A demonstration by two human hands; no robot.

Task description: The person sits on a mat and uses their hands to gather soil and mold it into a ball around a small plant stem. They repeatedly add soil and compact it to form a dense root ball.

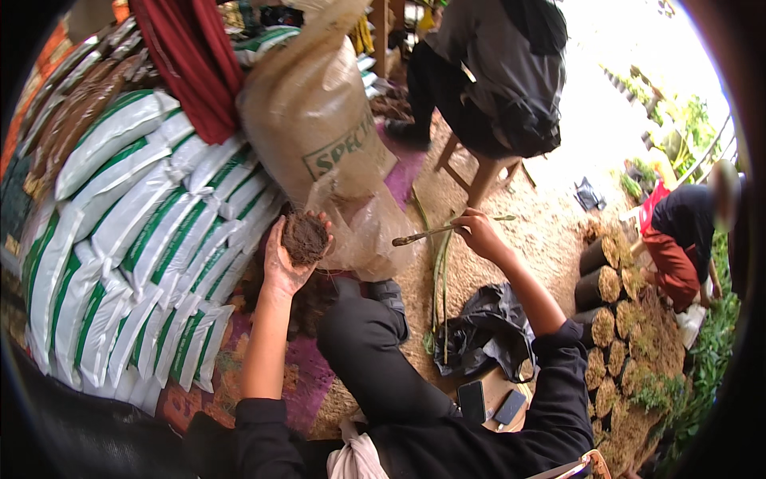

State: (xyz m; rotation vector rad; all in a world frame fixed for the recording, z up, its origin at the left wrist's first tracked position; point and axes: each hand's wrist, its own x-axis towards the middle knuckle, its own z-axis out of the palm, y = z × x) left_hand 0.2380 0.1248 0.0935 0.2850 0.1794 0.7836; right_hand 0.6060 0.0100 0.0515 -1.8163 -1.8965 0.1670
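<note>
Cupped in my left hand point(286, 269) is a round clump of dark brown, fibrous soil point(305, 239), palm up. My right hand point(483, 235) pinches a thin green plant stem point(437, 232) between thumb and fingers. The stem lies nearly level, with its thicker, dark brown end pointing left towards the soil but apart from it. Just beyond my left hand is crumpled clear plastic point(365, 221) at the foot of a large, printed plastic sack point(305, 114). More long green stems point(441, 281) lie on the ground below my right hand.
White and green filled bags point(143, 221) are stacked at left. A black plastic bag point(485, 329) and two phones point(471, 401) lie near my right elbow. Ahead, a person point(497, 66) sits on a wooden stool point(483, 179). Another person point(676, 233) bends beside black planting bags point(598, 287).
</note>
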